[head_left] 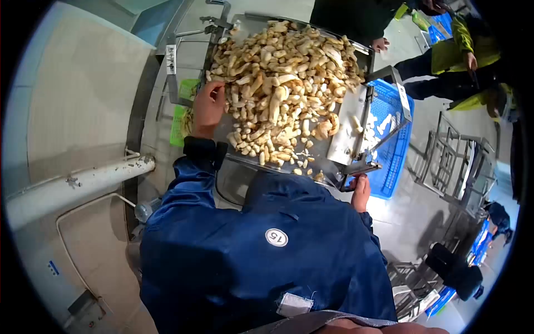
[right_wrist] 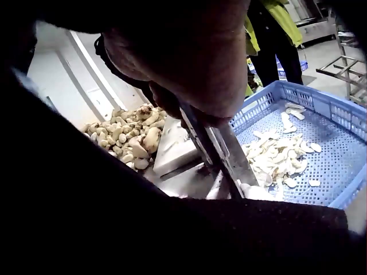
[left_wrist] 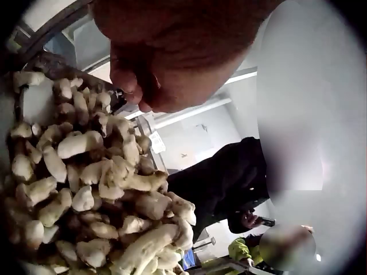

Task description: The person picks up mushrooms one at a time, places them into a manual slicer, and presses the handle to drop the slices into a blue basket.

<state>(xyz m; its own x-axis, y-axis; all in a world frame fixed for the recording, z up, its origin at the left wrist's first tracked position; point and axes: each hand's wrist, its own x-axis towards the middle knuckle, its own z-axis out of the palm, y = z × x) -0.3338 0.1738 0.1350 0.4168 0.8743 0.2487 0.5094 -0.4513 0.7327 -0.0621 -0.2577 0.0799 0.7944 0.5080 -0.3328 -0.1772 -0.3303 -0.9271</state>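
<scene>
Okay so, closest to you is your navy jacket (head_left: 267, 245) with the round white "15" badge. Your right hand (head_left: 360, 195), lower right of centre, is wrapped around the end of a dark metal lever (head_left: 364, 168). Your hands are well apart. The left hand (head_left: 208, 108) sits left of centre at the heap's edge with its fingers bent; can't tell whether anything is pinched in there.

The heap of cream-and-tan mushrooms (head_left: 278, 94) fills the upper middle of the frame. They're chunky, knobbly stems, some with brown patches, little ones scattered along the near edge, longer ones piled higher up. Some thin white slices (head_left: 382, 123) lie right of centre in a blue perforated plastic basket (head_left: 403, 150).

As for what's in the way, the lever and its metal frame stand between the heap and that basket, beside a flat pale board (head_left: 345, 131). There's also a bright green plastic basket (head_left: 178, 119) left of the heap.

The mushrooms lie on a shiny metal tray (head_left: 222, 131) with a raised rim. Beyond that it's grey tiled floor (head_left: 400, 217), a bare metal rack (head_left: 461, 161) at right, a thick white pipe (head_left: 83, 178) at left, someone in dark clothes (head_left: 356, 19) at the top and someone in a yellow-green jacket (head_left: 481, 50) upper right.
</scene>
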